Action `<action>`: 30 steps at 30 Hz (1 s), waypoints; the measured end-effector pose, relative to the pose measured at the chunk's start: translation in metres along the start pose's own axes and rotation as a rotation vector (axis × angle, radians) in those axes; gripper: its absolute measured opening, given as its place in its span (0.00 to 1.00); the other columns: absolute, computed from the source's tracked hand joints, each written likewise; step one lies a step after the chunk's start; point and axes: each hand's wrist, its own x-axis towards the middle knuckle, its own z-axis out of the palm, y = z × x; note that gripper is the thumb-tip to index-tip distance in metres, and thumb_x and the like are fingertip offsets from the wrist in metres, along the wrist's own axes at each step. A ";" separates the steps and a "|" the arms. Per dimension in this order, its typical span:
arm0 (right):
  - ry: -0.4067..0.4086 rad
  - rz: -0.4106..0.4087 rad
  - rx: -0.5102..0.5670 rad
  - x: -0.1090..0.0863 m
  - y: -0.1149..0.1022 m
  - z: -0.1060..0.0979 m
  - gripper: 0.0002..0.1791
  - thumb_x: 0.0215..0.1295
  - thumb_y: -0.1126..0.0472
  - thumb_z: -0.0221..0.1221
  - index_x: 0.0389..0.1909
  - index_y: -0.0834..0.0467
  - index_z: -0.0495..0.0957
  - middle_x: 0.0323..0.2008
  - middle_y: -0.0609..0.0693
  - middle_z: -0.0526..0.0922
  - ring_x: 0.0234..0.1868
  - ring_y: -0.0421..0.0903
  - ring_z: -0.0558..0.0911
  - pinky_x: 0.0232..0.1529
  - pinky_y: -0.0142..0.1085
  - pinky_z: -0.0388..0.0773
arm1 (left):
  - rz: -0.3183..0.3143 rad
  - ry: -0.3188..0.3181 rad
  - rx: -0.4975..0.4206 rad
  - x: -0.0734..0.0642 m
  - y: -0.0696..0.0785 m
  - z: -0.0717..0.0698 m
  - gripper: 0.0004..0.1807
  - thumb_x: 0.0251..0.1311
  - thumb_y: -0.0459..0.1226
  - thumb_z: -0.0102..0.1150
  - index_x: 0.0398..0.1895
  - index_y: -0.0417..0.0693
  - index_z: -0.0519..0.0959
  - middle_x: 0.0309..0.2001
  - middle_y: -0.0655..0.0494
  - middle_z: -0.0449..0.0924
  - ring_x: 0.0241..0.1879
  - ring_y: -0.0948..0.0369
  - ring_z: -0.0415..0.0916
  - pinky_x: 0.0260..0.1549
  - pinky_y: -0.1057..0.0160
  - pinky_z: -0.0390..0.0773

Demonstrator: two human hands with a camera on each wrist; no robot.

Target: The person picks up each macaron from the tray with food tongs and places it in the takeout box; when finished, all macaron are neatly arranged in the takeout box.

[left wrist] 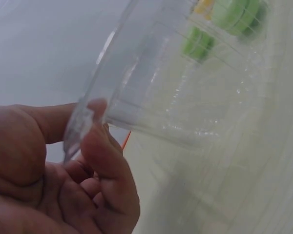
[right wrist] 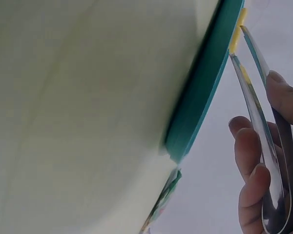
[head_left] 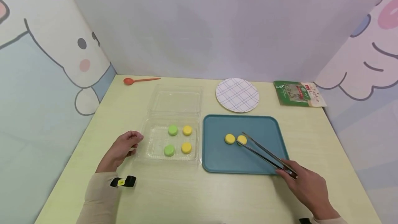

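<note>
My left hand [head_left: 122, 148] pinches the left rim of an opened clear plastic container [left wrist: 151, 87] between thumb and finger. In its base sit two green macarons [head_left: 172, 130] and two yellow macarons [head_left: 186, 147], the yellow ones on the right side. My right hand [head_left: 308, 184] grips metal tongs [right wrist: 268, 141] near their bent end. Their arms are spread, and the tips stand on either side of a yellow macaron [head_left: 242, 140] on the blue-green tray [head_left: 217, 160]. Just left of it lies another yellow macaron [head_left: 229, 139].
Behind the tray lies a round checked plate [head_left: 237, 95]. A green and white food packet [head_left: 300, 94] is at the back right, and an orange-red spoon [head_left: 129, 81] at the back left. The container's lid [head_left: 176, 100] leans back toward the wall [head_left: 199, 27].
</note>
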 end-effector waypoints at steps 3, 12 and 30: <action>-0.013 -0.001 -0.003 -0.002 0.001 0.000 0.24 0.45 0.50 0.78 0.46 0.49 0.86 0.19 0.35 0.76 0.16 0.31 0.68 0.14 0.35 0.60 | 0.000 0.002 0.000 0.000 0.000 0.000 0.13 0.74 0.44 0.55 0.48 0.42 0.72 0.36 0.54 0.69 0.33 0.60 0.68 0.31 0.64 0.72; -0.020 -0.004 0.001 -0.004 0.004 0.003 0.23 0.46 0.49 0.78 0.45 0.49 0.86 0.19 0.34 0.75 0.16 0.32 0.68 0.15 0.36 0.60 | -0.004 0.007 0.000 -0.001 -0.001 0.000 0.13 0.74 0.43 0.55 0.48 0.42 0.72 0.36 0.54 0.69 0.34 0.60 0.68 0.31 0.63 0.72; -0.013 -0.016 -0.017 -0.001 0.007 0.004 0.24 0.45 0.50 0.78 0.45 0.50 0.86 0.17 0.34 0.75 0.15 0.31 0.66 0.14 0.35 0.60 | 0.016 -0.009 0.003 -0.002 0.002 0.000 0.14 0.75 0.44 0.55 0.48 0.42 0.71 0.35 0.54 0.68 0.30 0.62 0.67 0.31 0.63 0.72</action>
